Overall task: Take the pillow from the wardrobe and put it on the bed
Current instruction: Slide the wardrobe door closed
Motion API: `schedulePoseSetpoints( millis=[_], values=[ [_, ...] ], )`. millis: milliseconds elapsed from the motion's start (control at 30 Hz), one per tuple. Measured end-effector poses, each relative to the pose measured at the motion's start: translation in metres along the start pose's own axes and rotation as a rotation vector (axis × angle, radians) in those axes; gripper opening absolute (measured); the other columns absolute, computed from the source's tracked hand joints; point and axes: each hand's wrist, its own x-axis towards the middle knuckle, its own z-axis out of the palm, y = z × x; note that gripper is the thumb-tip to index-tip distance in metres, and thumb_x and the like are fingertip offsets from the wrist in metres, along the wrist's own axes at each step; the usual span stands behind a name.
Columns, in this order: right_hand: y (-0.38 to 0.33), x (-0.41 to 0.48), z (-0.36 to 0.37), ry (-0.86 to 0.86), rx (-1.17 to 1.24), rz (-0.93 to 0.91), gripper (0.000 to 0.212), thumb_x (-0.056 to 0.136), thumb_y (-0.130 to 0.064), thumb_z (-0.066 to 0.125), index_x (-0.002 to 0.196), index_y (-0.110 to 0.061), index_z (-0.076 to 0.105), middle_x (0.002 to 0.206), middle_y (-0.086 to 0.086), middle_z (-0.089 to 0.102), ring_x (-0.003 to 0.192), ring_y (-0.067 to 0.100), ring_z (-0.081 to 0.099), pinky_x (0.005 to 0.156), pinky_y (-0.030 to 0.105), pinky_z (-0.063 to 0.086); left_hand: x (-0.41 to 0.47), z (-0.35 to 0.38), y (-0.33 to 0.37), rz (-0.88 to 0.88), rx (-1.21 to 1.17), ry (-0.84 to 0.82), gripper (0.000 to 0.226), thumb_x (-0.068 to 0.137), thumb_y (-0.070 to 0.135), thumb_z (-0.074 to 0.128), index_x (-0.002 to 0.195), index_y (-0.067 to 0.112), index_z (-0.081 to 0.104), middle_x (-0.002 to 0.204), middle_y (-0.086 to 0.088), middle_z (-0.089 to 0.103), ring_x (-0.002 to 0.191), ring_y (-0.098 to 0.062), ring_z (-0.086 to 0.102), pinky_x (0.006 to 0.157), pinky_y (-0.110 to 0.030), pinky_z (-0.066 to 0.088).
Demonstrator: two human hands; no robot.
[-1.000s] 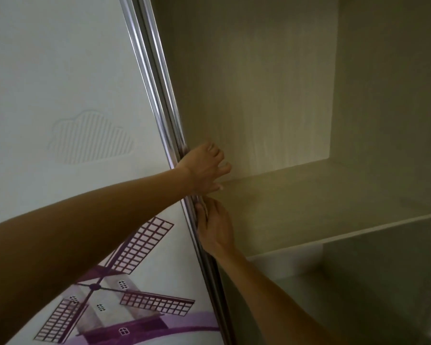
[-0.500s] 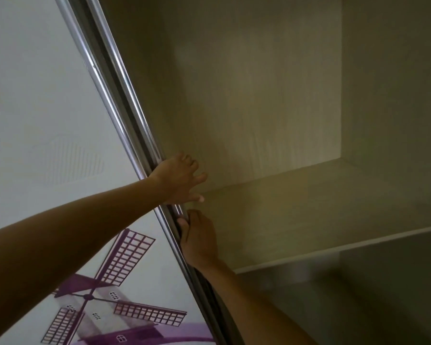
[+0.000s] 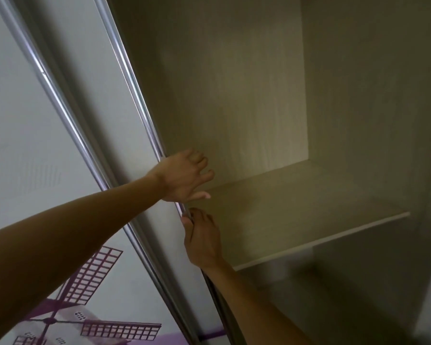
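Note:
The wardrobe (image 3: 234,95) stands open in front of me, with a pale wood-grain back wall and one shelf (image 3: 309,210). No pillow or bed shows in this view. My left hand (image 3: 184,175) lies flat against the metal edge of the sliding door (image 3: 144,105), with its fingers spread into the opening. Just below it, my right hand (image 3: 202,240) has its fingers curled around the same metal edge.
A second door panel (image 3: 23,145) with a purple windmill print (image 3: 92,277) fills the left side, bordered by its own metal rail (image 3: 60,100). A lower compartment (image 3: 334,295) lies in shadow under the shelf. The wardrobe's side wall (image 3: 383,95) closes off the right.
Both hands stay on the door's metal edge. A plain strip of panel now shows between that edge and the windmill door's rail, and the held edge sits further right in view.

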Motion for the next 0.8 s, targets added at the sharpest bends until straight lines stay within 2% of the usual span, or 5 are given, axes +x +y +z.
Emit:
schedulePoseSetpoints(
  millis=[100, 200, 333, 500, 800],
  values=[
    [0.011, -0.002, -0.007, 0.149, -0.075, 0.048, 0.031, 0.101, -0.033, 0.044, 0.103, -0.009, 0.065, 0.094, 0.006, 0.070, 0.084, 0.018, 0.063, 0.080, 0.039, 0.053, 0.017, -0.006, 0.001, 0.025, 0.010, 0.048, 0.073, 0.090, 0.062, 0.003, 0.135, 0.017, 0.039, 0.137, -0.022, 0.049, 0.126, -0.039, 0.045, 0.105, -0.049, 0.032],
    [0.016, 0.000, -0.017, 0.255, -0.166, 0.078, 0.047, 0.101, -0.043, 0.035, 0.122, -0.008, 0.058, 0.114, 0.006, 0.067, 0.100, 0.017, 0.062, 0.093, 0.024, 0.044, 0.033, -0.011, 0.002, 0.058, -0.008, 0.120, 0.066, 0.093, 0.058, 0.012, 0.131, 0.016, 0.047, 0.133, -0.021, 0.054, 0.122, -0.039, 0.051, 0.103, -0.050, 0.035],
    [0.025, 0.004, -0.025, 0.318, -0.140, 0.168, 0.062, 0.101, -0.049, 0.024, 0.137, -0.003, 0.045, 0.133, 0.013, 0.057, 0.117, 0.027, 0.057, 0.097, 0.039, 0.046, 0.055, -0.019, 0.005, 0.099, -0.024, 0.222, 0.060, 0.094, 0.055, 0.021, 0.127, 0.013, 0.049, 0.129, -0.025, 0.056, 0.117, -0.041, 0.054, 0.098, -0.051, 0.041],
    [0.042, 0.013, -0.036, 0.516, -0.202, 0.245, 0.061, 0.101, -0.048, 0.024, 0.139, -0.004, 0.045, 0.136, 0.016, 0.055, 0.120, 0.029, 0.056, 0.096, 0.043, 0.047, 0.086, -0.034, 0.010, 0.139, -0.007, 0.342, 0.060, 0.094, 0.053, 0.021, 0.128, 0.011, 0.048, 0.133, -0.026, 0.051, 0.121, -0.042, 0.050, 0.101, -0.051, 0.038],
    [0.058, 0.044, -0.073, 0.635, -0.255, 0.335, 0.066, 0.096, -0.061, 0.018, 0.148, -0.021, 0.011, 0.157, 0.012, 0.025, 0.142, 0.022, 0.026, 0.112, 0.038, 0.025, 0.152, -0.060, 0.021, 0.187, -0.006, 0.478, 0.071, 0.092, 0.057, 0.003, 0.141, 0.013, 0.032, 0.148, -0.026, 0.032, 0.137, -0.040, 0.031, 0.112, -0.053, 0.019]
  ],
)
